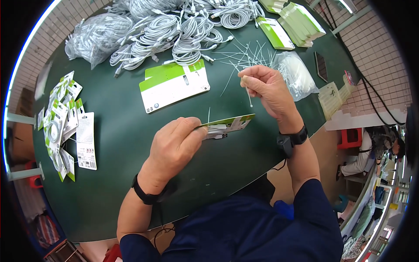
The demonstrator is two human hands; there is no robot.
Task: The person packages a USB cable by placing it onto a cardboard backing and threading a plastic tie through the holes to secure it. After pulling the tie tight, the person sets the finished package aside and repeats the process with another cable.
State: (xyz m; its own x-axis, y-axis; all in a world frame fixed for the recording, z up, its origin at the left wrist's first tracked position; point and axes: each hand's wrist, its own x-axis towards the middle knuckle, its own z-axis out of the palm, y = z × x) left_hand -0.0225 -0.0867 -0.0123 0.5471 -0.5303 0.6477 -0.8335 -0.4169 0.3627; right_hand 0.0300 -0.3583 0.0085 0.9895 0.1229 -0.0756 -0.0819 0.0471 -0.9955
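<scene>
My left hand (174, 139) is closed on the left end of a green and white packaging card (238, 123), tilted nearly edge-on to me. Against the card's near side lies a white USB cable (217, 130), its plug pointing right. A thin white tie end sticks up behind the card by my fingers. Up and to the right, my right hand (268, 89) pinches a white cable tie (250, 98) between thumb and fingers; the tie hangs down, apart from the card. Just beyond that hand, loose white cable ties (248, 54) lie scattered on the dark green table (118, 192).
Coiled white cables (161, 32) and a plastic bag of cables (98, 37) lie along the far side. Flat cards (174, 89) sit mid-table, carded cables (56, 124) at left. Card stacks (299, 26), a bag of ties (294, 74) and a phone (321, 66) are at right.
</scene>
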